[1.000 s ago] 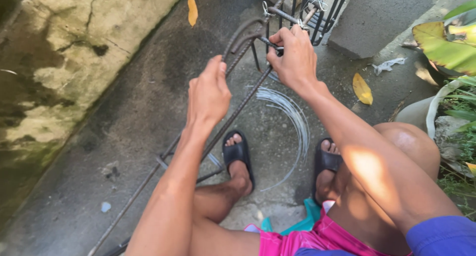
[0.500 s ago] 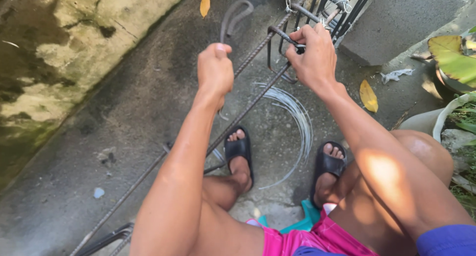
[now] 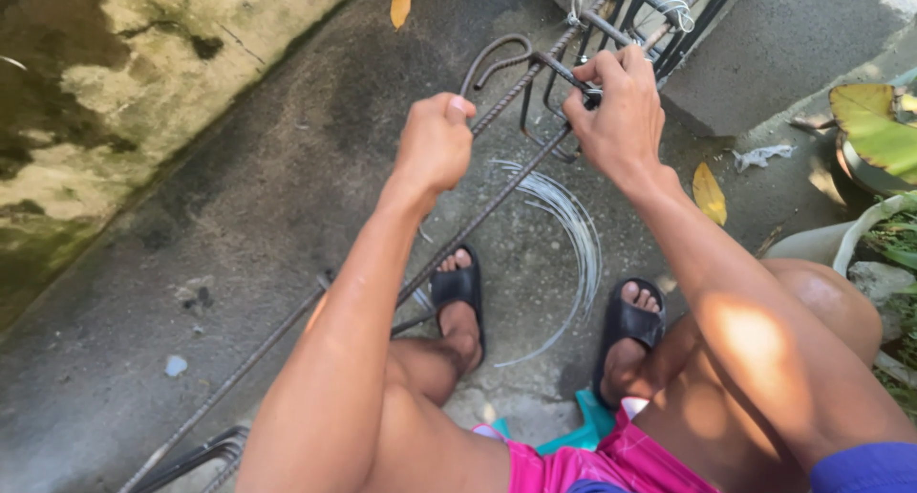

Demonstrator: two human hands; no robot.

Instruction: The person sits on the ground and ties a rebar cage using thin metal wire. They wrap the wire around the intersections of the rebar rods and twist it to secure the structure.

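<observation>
The rebar rods (image 3: 478, 216) are dark rusty brown with a ribbed pattern, and the bent stirrups (image 3: 549, 106) are the same dull brown, tied with pale grey wire (image 3: 676, 13). The concrete ground (image 3: 287, 187) is dark grey, marked with thin white scratched arcs (image 3: 578, 235). The wall (image 3: 115, 82) is pale cream, blotched with green and black stains. Both sandals (image 3: 458, 288) are glossy black. The shorts (image 3: 611, 460) are bright pink with a teal edge, and a blue cloth (image 3: 864, 469) shows at the corner. Fallen leaves (image 3: 709, 193) are yellow-orange; the big leaf (image 3: 874, 116) is yellow-green
</observation>
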